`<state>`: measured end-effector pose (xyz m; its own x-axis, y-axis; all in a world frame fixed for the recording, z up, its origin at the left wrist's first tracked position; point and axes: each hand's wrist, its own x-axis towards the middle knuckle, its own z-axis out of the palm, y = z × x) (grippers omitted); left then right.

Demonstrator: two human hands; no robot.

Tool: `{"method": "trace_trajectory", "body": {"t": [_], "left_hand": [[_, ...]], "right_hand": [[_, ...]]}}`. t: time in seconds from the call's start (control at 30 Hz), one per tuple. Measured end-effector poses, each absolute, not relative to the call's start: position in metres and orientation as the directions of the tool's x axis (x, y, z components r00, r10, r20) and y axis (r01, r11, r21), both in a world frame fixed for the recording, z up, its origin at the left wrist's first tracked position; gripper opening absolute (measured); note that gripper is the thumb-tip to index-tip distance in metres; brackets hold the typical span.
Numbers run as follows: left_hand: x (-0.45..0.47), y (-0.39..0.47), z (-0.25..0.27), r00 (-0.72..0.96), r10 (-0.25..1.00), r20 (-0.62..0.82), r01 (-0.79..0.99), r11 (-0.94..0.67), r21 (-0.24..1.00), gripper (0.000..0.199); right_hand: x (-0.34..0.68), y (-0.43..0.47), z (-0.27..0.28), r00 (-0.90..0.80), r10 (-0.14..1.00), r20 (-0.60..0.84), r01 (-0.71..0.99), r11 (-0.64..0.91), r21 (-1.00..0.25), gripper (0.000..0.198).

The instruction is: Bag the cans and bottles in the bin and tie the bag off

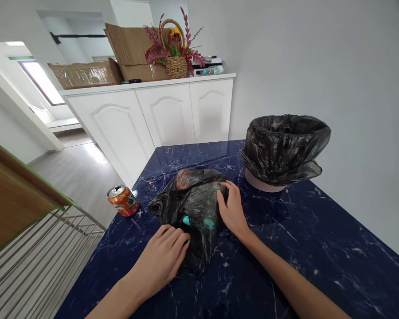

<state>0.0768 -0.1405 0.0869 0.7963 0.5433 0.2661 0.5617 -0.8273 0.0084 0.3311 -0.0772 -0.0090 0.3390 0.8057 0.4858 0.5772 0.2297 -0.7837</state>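
Observation:
A black plastic bag [199, 199], thin and partly see-through, lies bulging on the dark blue marble-patterned table. Something orange shows through its far side, and turquoise bits show through the near part; what these are I cannot make out. My left hand [168, 250] is at the bag's near left edge, its fingers curled over the plastic. On the right side, my right hand [232, 208] grips the bag between thumb and fingers. Left of the bag stands an opened orange drink can [123, 200], upright near the table's left edge and apart from both hands.
A light-coloured bin [266, 182] lined with a black bag [282, 150] stands at the table's back right. Behind the table [286, 248] is a white cabinet [173, 110] bearing cardboard boxes [86, 74], a flower basket [177, 66] and bottles. A metal rack [66, 230] stands at left.

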Motion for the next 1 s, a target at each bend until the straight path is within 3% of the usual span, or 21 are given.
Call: {"method": "trace_trajectory", "body": {"t": [0.17, 0.47, 0.83, 1.0], "left_hand": [[0.067, -0.121, 0.070, 0.664, 0.675, 0.322, 0.736, -0.665, -0.123, 0.021], [0.096, -0.109, 0.066, 0.526, 0.758, 0.385, 0.823, -0.568, -0.005, 0.057], [0.099, -0.099, 0.071, 0.488, 0.757, 0.434, 0.834, -0.551, 0.021, 0.039], [0.078, -0.107, 0.087, 0.499, 0.673, 0.546, 0.826, -0.559, -0.065, 0.033]], "right_hand": [[0.330, -0.078, -0.004, 0.344, 0.817, 0.463, 0.557, 0.219, -0.801, 0.044], [0.329, -0.083, 0.003, 0.332, 0.854, 0.401, 0.525, 0.186, -0.831, 0.046], [0.327, -0.087, 0.011, 0.279, 0.886, 0.370, 0.527, 0.181, -0.830, 0.057], [0.327, -0.086, 0.009, 0.292, 0.859, 0.420, 0.545, 0.211, -0.812, 0.053]]}}
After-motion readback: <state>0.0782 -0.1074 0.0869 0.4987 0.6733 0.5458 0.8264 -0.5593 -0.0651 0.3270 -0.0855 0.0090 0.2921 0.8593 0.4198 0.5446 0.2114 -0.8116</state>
